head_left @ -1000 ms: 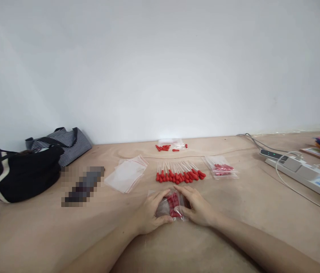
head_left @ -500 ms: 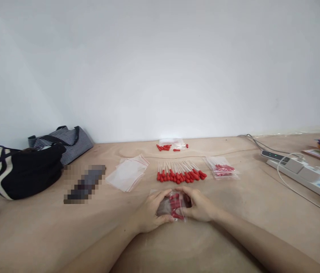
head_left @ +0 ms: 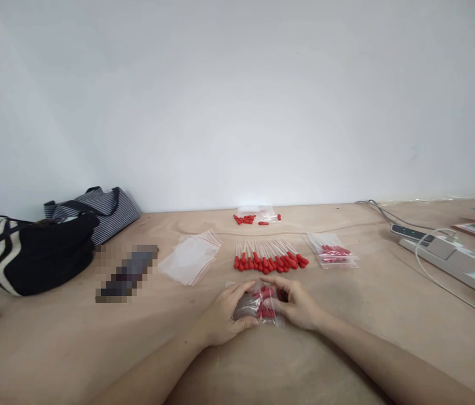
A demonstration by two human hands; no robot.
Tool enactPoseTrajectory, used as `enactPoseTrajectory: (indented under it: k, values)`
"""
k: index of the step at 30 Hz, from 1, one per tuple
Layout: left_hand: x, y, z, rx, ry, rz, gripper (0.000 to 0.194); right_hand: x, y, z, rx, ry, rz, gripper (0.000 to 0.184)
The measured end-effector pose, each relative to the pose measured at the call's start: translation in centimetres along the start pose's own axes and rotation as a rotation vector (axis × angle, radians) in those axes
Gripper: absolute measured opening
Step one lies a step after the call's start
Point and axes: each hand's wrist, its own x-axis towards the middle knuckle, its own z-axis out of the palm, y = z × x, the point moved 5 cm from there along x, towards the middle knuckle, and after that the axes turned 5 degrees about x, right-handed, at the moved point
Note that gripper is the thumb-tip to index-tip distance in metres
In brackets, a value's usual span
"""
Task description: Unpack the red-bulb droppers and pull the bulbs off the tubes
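Note:
Between my hands is a clear zip-lock bag (head_left: pixel 247 307) with red-tipped pieces inside, held just above or on the table. My left hand (head_left: pixel 225 316) curves round its left side, thumb along the near edge. On the other side my right hand (head_left: pixel 298 306) grips the zip end, its thumb over the red tips. Just beyond lies a row of white sticks with red bulb ends (head_left: pixel 266 261). Filled zip-lock bags (head_left: pixel 333 251) are stacked to the right of the row, and flat zip-lock bags (head_left: pixel 190 257) are fanned out to the left.
Loose red pieces (head_left: pixel 245 219) lie by a clear bag (head_left: pixel 258 210) near the wall. A blurred dark flat object (head_left: pixel 130 273), a black bag (head_left: pixel 54 256) and a striped bag (head_left: pixel 114 211) are at left. A power strip (head_left: pixel 456 261) with cables stands at right.
My right thumb has shifted up and over the red tips in the bag, and the bag's near edge has moved slightly. My left hand stays in place.

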Motion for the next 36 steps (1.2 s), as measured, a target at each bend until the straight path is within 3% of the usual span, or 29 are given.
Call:
enactPoseTrajectory:
  k: [5, 13, 16, 22, 25, 27, 30, 32, 36]
  values:
    - [0.0, -0.2, -0.1, 0.000, 0.007, -0.017, 0.051, 0.2, 0.6, -2.4, 0.172, 0.161, 0.040, 0.033]
    - [0.0, 0.0, -1.0, 0.031, -0.034, 0.027, 0.040, -0.2, 0.7, -9.4, 0.330, 0.392, 0.042, 0.032]
    - [-0.1, -0.3, -0.9, 0.043, -0.038, 0.019, 0.040, 0.1, 0.8, -10.3, 0.450, 0.428, 0.022, 0.034]
    - [-0.2, -0.4, -0.8, 0.030, -0.037, 0.026, 0.041, 3.6, -0.7, -7.6, 0.392, 0.410, -0.045, 0.032]
    - [-0.2, -0.2, -0.8, 0.038, -0.047, 0.024, 0.041, 6.5, -2.0, -5.4, 0.155, 0.415, -0.197, 0.024]
    - [-0.3, 0.0, -0.9, 0.047, -0.052, 0.026, 0.042, 8.3, -2.9, -3.5, -0.145, 0.390, -0.323, 0.014]
    - [-0.5, 0.1, -1.1, 0.054, -0.053, 0.029, 0.043, 10.6, -3.4, 0.1, -0.720, 0.195, -0.438, 0.018]
    - [-0.6, 0.1, -1.2, 0.051, -0.060, 0.022, 0.045, 11.4, -3.1, 2.2, -0.976, 0.047, -0.469, 0.022]
    - [-0.8, 0.1, -1.3, 0.045, -0.080, 0.024, 0.044, 12.0, -2.7, 4.7, -1.094, -0.126, -0.498, 0.017]
